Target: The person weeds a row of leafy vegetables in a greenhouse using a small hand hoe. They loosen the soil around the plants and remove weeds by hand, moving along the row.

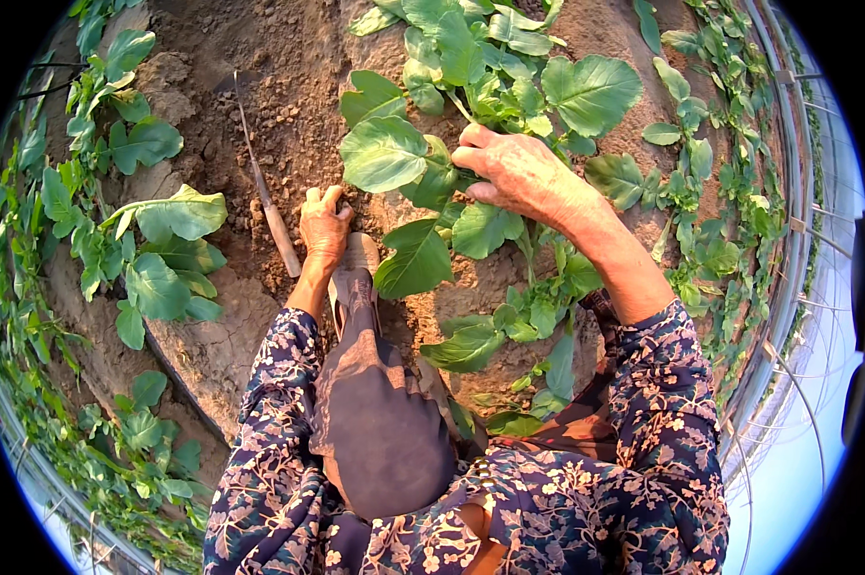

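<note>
My right hand (511,172) reaches into a broad-leaved green plant (475,65), its fingers closed around the leaf stalks near the base; the exact grip is partly hidden by leaves. My left hand (326,221) rests low over the loose soil (288,122), just beyond the tip of my shoe (360,253), fingers bent; whether it holds anything cannot be seen. Just left of it lies a long-handled hoe-like tool (280,237) with a wooden handle and a thin metal shank, its far end on the dirt. Nothing touches that handle clearly except the ground.
More leafy plants (159,280) grow on the left, with a dark narrow hose or strip (181,381) beside them. Another plant (540,316) spreads below my right forearm. Dense greenery (720,215) and metal pipes (784,165) line the right side.
</note>
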Demonstrator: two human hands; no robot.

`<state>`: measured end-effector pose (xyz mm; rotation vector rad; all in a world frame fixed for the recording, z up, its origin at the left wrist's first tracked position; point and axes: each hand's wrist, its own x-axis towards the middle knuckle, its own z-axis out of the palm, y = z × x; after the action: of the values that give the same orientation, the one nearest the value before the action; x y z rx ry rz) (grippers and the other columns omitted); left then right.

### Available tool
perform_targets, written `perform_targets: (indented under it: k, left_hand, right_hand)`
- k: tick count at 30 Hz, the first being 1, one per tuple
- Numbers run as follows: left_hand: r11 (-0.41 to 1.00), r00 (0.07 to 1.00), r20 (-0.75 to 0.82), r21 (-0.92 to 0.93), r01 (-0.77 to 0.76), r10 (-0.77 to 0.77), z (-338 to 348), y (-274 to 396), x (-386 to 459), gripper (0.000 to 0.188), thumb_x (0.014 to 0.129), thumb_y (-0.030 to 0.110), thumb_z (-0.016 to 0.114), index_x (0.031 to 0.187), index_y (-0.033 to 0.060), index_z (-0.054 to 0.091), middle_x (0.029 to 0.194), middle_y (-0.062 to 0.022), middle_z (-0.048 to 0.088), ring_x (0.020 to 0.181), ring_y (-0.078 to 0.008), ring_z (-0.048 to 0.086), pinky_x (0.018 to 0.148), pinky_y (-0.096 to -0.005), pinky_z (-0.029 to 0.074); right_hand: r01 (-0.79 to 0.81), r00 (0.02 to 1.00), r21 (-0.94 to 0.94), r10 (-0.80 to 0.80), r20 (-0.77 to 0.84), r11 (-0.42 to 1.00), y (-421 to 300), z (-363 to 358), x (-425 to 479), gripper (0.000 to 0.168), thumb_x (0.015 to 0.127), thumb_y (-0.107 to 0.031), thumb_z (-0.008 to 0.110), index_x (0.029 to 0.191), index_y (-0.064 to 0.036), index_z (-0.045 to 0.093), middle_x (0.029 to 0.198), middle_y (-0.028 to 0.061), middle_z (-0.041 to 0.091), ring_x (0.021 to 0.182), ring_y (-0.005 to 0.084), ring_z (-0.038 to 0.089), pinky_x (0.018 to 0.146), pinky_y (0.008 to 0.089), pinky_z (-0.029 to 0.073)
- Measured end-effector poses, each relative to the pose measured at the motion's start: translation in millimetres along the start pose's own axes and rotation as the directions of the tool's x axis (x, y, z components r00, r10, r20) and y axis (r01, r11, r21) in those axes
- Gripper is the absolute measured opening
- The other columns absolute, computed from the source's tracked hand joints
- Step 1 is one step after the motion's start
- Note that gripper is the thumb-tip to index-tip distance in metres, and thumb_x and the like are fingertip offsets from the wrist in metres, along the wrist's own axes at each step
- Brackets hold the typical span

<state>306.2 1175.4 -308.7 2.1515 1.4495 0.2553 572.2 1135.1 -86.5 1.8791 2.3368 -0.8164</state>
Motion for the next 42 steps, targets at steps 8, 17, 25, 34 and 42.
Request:
perform_targets:
  k: [8, 17, 25, 34, 42]
  left_hand:
    - [-0.087, 0.843, 0.478, -0.877, 0.472, -0.247, -65.8, 54.0, 25.6, 0.012, 0.082, 0.002, 0.062, 0.094, 0.0032, 0.063, 0.070, 0.0002, 0.058, 0.052, -0.0080, 0.053, 0.039, -0.0221, 0.043]
    - [0.240, 0.944, 0.220, -0.957, 0.161, 0.245, -63.1, 136.3, 51.5, 0.041, 0.087, 0.010, 0.061, 0.125, 0.0024, 0.050, 0.108, -0.0059, 0.059, 0.090, -0.0151, 0.058, 0.079, -0.0281, 0.050]
    - [0.491, 0.948, 0.043, -0.862, -0.124, 0.316, -43.2, 143.0, 44.9, 0.014, 0.082, 0.006, 0.062, 0.095, 0.0024, 0.062, 0.088, -0.0090, 0.063, 0.080, -0.0199, 0.059, 0.071, -0.0340, 0.047]
    - [0.980, 0.979, 0.065, 0.059, 0.190, -0.194, -16.0, -23.4, 26.5, 0.074, 0.079, 0.034, 0.068, 0.137, 0.0050, 0.034, 0.137, -0.0274, 0.030, 0.125, -0.0420, 0.030, 0.099, -0.0497, 0.032]
    - [0.990, 0.990, 0.016, 0.025, 0.140, -0.140, 7.8, 18.0, -20.7, 0.054, 0.075, 0.025, 0.071, 0.122, 0.0097, 0.048, 0.113, -0.0190, 0.043, 0.103, -0.0378, 0.046, 0.081, -0.0467, 0.043]
  right_hand:
    - [0.020, 0.999, 0.294, -0.027, 0.018, 0.956, 14.9, -19.2, -13.2, 0.043, 0.069, -0.005, 0.069, 0.109, -0.001, 0.054, 0.116, 0.0114, 0.053, 0.103, 0.0321, 0.056, 0.085, 0.0373, 0.047]
    - [0.116, 0.992, 0.327, -0.092, -0.086, 0.938, 18.5, -18.7, -16.6, 0.041, 0.069, -0.006, 0.068, 0.108, -0.002, 0.056, 0.112, 0.0119, 0.055, 0.102, 0.0336, 0.056, 0.086, 0.0395, 0.047]
    - [0.109, 0.994, 0.353, -0.098, -0.049, 0.929, 20.2, -19.1, -15.1, 0.047, 0.069, -0.004, 0.068, 0.115, -0.003, 0.054, 0.118, 0.0106, 0.054, 0.106, 0.0311, 0.055, 0.090, 0.0370, 0.046]
    - [0.163, 0.985, 0.341, -0.137, -0.101, 0.926, 18.1, -19.2, -12.2, 0.040, 0.069, -0.006, 0.069, 0.106, -0.001, 0.054, 0.111, 0.0119, 0.055, 0.099, 0.0341, 0.057, 0.083, 0.0392, 0.048]
    - [0.152, 0.987, 0.355, -0.123, -0.103, 0.922, 24.7, -15.3, -16.1, 0.041, 0.069, -0.006, 0.069, 0.107, -0.002, 0.054, 0.112, 0.0126, 0.055, 0.099, 0.0347, 0.057, 0.083, 0.0399, 0.048]
